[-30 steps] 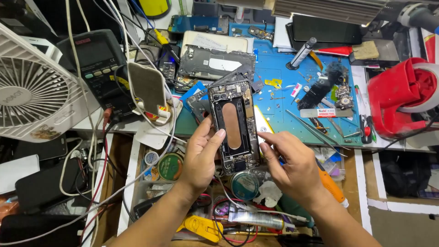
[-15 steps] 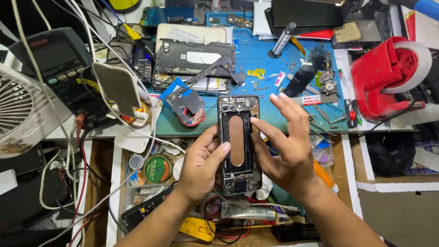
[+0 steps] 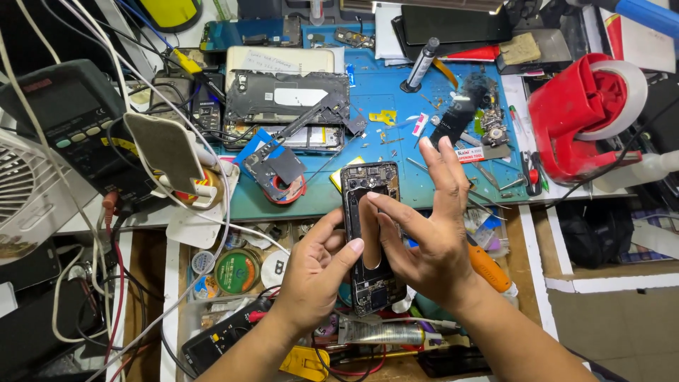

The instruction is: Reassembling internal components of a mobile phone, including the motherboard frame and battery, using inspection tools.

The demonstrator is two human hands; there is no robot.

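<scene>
An opened black phone with its back cover off and a brown battery showing is held upright over the front edge of the blue work mat. My left hand grips its lower left side, thumb resting on the frame. My right hand reaches across the phone from the right. Its thumb and forefinger press on the battery area, and its other fingers stretch upward. The phone's lower part is partly hidden behind both hands.
Phone parts, a back cover and screws lie on the mat. A red tape dispenser stands right, a multimeter and a fan left. Below are solder tins, an orange-handled tool and tangled cables.
The phone and both hands have shifted slightly right and down in view. My right hand has moved from the phone's right edge onto the battery, fingers now pressing its middle.
</scene>
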